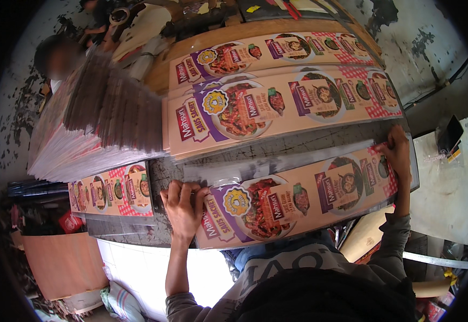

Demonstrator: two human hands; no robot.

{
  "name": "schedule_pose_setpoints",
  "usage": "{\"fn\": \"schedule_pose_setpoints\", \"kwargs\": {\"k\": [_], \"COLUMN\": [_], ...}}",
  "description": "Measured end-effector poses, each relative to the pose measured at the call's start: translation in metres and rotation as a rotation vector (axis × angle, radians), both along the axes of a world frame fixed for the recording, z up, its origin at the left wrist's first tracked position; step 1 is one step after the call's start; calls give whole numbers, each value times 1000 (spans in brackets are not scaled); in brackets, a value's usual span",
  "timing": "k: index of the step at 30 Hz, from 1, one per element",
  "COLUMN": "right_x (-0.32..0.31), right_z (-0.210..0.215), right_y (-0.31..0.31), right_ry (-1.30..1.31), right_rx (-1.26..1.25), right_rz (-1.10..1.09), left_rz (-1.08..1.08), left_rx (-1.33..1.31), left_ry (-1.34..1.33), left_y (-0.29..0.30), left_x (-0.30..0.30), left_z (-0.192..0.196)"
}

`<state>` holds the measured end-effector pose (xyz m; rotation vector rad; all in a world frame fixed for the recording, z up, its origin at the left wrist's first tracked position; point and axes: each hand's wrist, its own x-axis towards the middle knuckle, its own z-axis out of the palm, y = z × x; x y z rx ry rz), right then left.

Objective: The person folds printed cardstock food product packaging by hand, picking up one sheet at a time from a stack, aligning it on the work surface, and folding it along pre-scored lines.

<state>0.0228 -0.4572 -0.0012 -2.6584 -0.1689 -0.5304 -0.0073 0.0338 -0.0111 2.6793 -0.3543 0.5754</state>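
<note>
A long tan printed card sheet with food pictures lies along the near edge of the dark worktable. At its left end my left hand is closed, its fingers curled and its thumb side against the corner. My right hand pinches the far right corner. Clear plastic film shows along the sheet's far side, glossy and wrinkled near my left hand. Beyond lie stacks of matching sheets, a nearer stack and a farther stack. What my palms cover is hidden.
A tall, leaning pile of sheets stands at the left, with another printed sheet below it. A person is behind the pile. Red-handled tool lies at the back. A brown carton stands lower left.
</note>
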Motion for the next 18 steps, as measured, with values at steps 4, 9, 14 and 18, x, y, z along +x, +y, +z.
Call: {"fn": "schedule_pose_setpoints", "kwargs": {"k": [4,9,14,18], "right_x": [0,-2,-4,-2], "right_z": [0,-1,-2,-3], "right_y": [1,3,4,2], "right_ry": [-11,-6,5,9], "right_rx": [15,37,25,-19], "right_rz": [3,-30,-62,-58], "left_rz": [41,47,194,306], "left_rx": [3,2,-126,-292], "left_ry": [-1,35,37,58], "left_y": [0,-3,-8,-13], "left_x": [-3,-4,-14,-26], "left_z": [1,4,16,11]}}
